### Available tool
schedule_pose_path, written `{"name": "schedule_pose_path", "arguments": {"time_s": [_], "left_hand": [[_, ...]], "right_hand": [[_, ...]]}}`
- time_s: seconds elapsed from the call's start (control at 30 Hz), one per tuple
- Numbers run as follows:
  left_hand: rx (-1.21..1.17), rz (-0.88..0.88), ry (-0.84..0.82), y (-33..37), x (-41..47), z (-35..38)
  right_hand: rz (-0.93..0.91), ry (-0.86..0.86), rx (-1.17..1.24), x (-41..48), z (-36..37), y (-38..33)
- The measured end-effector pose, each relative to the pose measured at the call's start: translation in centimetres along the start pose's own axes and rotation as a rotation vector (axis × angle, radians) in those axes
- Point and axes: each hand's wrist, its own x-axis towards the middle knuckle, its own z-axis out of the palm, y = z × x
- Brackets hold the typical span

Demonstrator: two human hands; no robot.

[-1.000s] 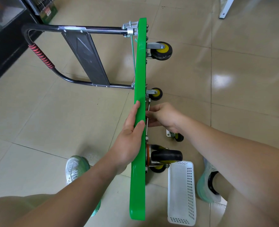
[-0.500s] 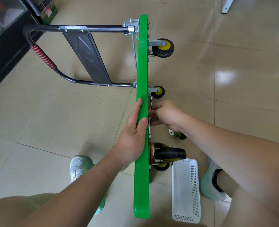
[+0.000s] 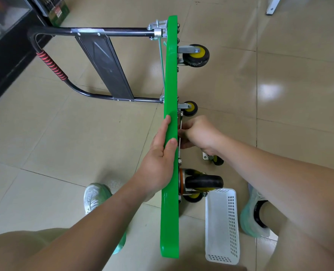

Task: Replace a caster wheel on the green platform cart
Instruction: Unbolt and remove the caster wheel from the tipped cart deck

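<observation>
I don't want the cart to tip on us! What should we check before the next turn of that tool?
1. Cart steadied: left hand rests along the top edge of the green deck, which stands on its side: ok.
2. Tool held: right hand curls round the slim metal tool: ok.
3. Tool seated on a bolt: hidden behind deck and hand: cannot tell.
4. Loose caster close by, on the floor at the right wrist: ok.
5. White basket beside the deck: ok.

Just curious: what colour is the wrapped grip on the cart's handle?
The grip is red with thin dark bands; the head view shows it.
</observation>
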Motion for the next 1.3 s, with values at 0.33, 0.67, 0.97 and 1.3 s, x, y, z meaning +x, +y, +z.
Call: {"name": "schedule_pose_path", "arguments": {"time_s": [0.33,0.67,0.97,1.3], "left_hand": [[-0.01,-0.005,-0.01,0.2,-0.1,0.1],[-0.024,-0.006,0.023,0.3,-0.2,0.2],[-0.046,-0.011,0.033,0.9,-0.6,0.5],[-0.014,-0.011,0.032,1.0,-0.6,0.4]], "right_hand": [[0.003,0.031,-0.053,0.1,0.1,-0.2],[-0.096,0.001,-0.061,-1.5,-0.4,-1.2],[-0.081,0.015,-0.011,-1.9,-0.8,-1.4],[-0.088,0.049,0.004,-0.7,-1.4,-2.0]]}}
